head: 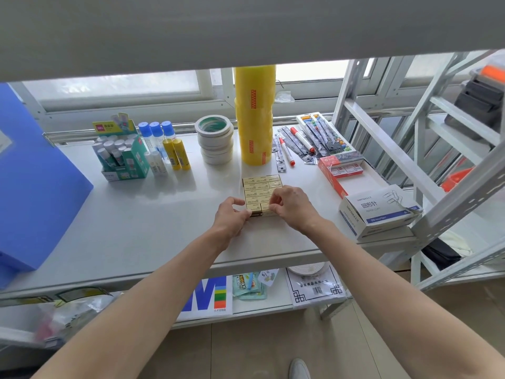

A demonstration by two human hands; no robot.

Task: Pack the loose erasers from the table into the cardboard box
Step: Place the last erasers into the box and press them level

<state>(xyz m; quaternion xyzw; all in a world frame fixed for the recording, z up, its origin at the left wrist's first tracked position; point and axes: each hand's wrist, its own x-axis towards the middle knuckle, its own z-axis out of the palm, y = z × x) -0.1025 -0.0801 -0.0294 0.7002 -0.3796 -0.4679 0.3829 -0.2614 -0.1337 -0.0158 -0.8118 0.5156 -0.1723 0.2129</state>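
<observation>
A small cardboard box (261, 179) sits in the middle of the white shelf table, packed with rows of several yellowish wrapped erasers (258, 193). My left hand (231, 214) grips the box's near left corner, thumb and fingers curled at its edge. My right hand (289, 207) is over the near right part of the box, its fingertips pinching an eraser in the front row. The near edge of the box is partly hidden by both hands. No loose erasers show on the table around it.
A tall yellow tape stack (255, 116) and white tape rolls (216, 140) stand behind the box. Glue sticks (123, 151) are at the back left, a blue folder (32, 181) at far left. Pens (300, 143), a red box (338, 170) and a paper-clip box (377, 212) lie to the right.
</observation>
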